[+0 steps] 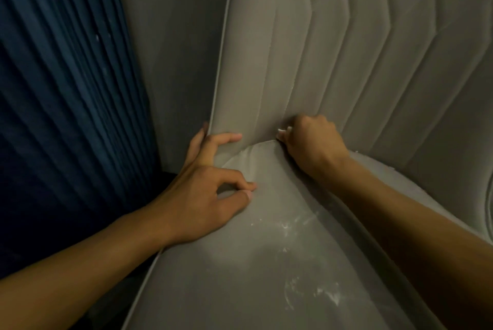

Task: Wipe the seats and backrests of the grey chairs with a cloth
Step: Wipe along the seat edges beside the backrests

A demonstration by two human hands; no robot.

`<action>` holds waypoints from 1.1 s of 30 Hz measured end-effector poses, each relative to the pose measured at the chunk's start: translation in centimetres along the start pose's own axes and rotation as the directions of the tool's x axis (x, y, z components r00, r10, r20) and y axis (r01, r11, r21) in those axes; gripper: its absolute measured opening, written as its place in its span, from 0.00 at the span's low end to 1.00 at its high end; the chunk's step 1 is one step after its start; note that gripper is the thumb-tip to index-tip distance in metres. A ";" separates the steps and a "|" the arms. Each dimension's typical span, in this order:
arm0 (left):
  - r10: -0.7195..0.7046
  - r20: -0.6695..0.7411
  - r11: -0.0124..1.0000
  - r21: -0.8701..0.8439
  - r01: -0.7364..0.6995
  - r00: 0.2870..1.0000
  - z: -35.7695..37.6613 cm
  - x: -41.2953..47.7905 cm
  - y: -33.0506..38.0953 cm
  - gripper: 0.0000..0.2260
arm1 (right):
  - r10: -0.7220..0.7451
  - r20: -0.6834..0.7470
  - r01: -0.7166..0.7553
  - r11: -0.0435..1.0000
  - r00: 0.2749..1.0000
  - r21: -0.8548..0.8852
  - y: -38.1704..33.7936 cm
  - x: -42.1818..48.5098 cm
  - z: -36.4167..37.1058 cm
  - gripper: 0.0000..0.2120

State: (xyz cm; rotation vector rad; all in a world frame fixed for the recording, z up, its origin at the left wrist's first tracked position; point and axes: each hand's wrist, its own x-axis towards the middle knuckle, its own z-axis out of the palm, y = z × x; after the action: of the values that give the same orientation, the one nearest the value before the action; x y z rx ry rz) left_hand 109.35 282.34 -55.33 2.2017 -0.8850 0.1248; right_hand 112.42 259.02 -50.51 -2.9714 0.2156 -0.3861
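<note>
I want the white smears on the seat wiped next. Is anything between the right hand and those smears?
Nothing visible does. The right hand, gripping what looks like the cloth, is at the crease under the backrest; bare seat runs from there to the smears. The left hand grips the backrest's edge, off to the side.

Gripping the lower left edge of the quilted grey backrest (346,49) with the left hand (210,183), one finger laid across its front, thumb meeting a fingertip on the grey seat (240,276). Pressing the fisted right hand (312,143) into the crease between seat and backrest, a small white bit of cloth (284,131) showing at the fingers. White smears (328,295) on the seat; pleated blue curtain (53,89) at left.
</note>
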 end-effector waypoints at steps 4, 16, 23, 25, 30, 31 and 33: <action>0.003 0.000 1.000 0.003 -0.003 1.000 -0.1 0.2 0.0 0.09 | -0.120 0.113 0.114 0.992 0.986 0.055 -4.3 0.3 0.5 0.13; 0.036 0.023 0.999 -0.005 -0.036 0.999 -0.4 0.1 -0.1 0.10 | -0.519 0.117 0.487 0.844 0.846 0.224 -2.3 -2.4 -1.5 0.09; -0.061 -0.239 0.998 -0.033 0.054 0.969 -2.5 0.4 -1.3 0.10 | 0.040 0.136 -0.019 0.988 0.990 -0.153 8.4 -3.7 -4.4 0.13; -0.101 -0.151 0.995 -0.003 0.102 0.983 -2.8 0.7 -1.7 0.11 | 0.052 0.115 -0.018 0.962 0.992 -0.274 10.1 -5.4 -5.2 0.13; -0.174 0.060 0.980 -0.084 0.178 0.983 -1.4 0.8 -0.7 0.15 | 0.205 0.179 -0.120 0.910 0.962 -0.396 11.6 -8.4 -6.9 0.12; -0.186 0.053 0.978 -0.087 0.191 0.981 -1.2 0.8 -0.7 0.15 | 0.262 0.188 -0.171 0.903 0.947 -0.394 11.6 -9.0 -7.2 0.12; -0.198 0.051 0.974 -0.100 0.202 0.979 -1.2 0.8 -1.0 0.14 | 0.332 0.180 -0.244 0.890 0.926 -0.386 11.5 -9.7 -7.3 0.14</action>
State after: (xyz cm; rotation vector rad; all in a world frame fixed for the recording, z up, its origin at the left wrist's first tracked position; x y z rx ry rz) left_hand 110.79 283.18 -54.78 2.1871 -0.6703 -0.0620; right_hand 99.78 248.41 -47.64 -3.2199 0.7691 0.0638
